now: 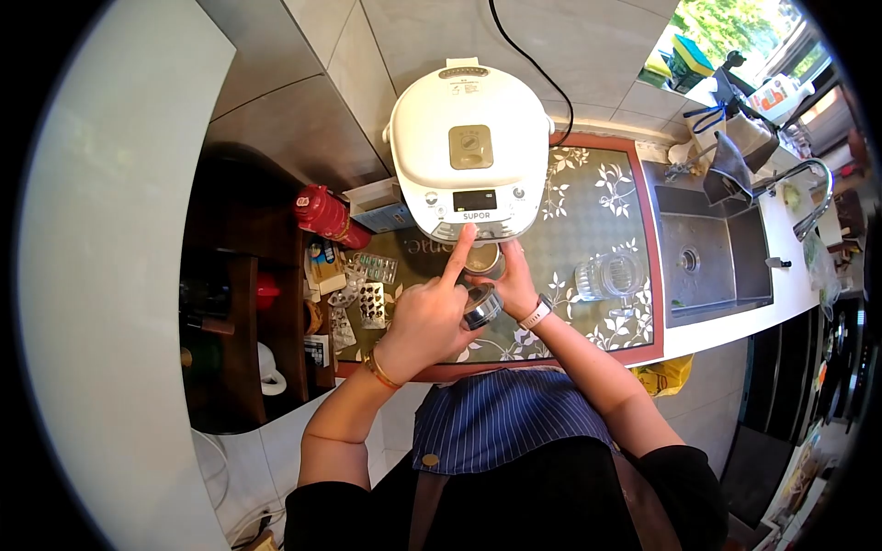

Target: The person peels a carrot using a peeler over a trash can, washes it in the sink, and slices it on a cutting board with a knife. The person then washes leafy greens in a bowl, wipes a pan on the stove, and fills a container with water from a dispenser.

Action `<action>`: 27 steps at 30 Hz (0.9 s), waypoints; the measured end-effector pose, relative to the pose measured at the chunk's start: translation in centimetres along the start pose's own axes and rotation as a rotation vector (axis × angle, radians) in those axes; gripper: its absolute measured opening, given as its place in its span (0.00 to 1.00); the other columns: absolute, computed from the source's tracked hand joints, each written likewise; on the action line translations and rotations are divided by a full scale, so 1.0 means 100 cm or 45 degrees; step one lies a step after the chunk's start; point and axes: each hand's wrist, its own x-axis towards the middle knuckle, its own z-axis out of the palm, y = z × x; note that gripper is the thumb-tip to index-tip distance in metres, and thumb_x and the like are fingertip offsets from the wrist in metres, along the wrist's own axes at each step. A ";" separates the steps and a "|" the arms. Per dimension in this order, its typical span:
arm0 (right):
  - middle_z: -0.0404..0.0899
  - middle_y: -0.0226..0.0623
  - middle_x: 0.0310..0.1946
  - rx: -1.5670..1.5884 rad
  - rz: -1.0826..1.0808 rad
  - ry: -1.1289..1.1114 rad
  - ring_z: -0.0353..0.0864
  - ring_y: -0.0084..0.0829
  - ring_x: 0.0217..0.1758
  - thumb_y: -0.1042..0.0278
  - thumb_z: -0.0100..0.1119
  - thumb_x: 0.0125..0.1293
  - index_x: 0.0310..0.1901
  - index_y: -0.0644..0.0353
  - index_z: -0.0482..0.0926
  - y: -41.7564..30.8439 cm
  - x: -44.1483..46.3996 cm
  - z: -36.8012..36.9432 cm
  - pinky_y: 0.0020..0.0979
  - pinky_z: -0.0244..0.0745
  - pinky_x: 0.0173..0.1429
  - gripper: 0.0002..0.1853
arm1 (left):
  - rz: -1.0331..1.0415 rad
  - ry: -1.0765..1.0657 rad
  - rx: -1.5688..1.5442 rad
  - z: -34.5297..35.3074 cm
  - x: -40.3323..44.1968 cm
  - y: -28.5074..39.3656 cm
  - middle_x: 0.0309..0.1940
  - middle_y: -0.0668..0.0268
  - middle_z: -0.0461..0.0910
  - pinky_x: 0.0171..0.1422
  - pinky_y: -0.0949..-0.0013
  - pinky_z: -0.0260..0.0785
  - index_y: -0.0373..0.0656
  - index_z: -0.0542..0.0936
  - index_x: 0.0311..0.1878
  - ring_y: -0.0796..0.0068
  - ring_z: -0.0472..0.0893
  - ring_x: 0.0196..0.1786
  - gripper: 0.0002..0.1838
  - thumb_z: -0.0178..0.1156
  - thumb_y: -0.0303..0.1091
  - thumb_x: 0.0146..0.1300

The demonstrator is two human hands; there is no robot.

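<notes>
A white rice cooker with a small dark display stands at the back of the counter mat, its lid closed. My left hand stretches its index finger to the cooker's front panel, just below the SUPOR lettering; the fingertip appears to touch it. The same hand's other fingers grip a round lid with a shiny metal rim. Around a small clear jar, close under the cooker's front, my right hand is closed. Something tan shows inside the jar, but I cannot make out what.
A glass pitcher is on the mat at the right, before the sink. On the left are a red bottle, pill blister packs and a dark shelf unit. A black cord runs behind the cooker.
</notes>
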 end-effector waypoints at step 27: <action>0.66 0.48 0.55 0.054 0.000 0.246 0.65 0.45 0.61 0.66 0.69 0.43 0.59 0.61 0.63 -0.002 -0.039 0.011 0.39 0.59 0.66 0.38 | -0.320 -0.234 0.201 0.182 -0.111 -0.099 0.54 0.46 0.68 0.63 0.55 0.57 0.28 0.65 0.58 0.48 0.66 0.58 0.52 0.74 0.54 0.34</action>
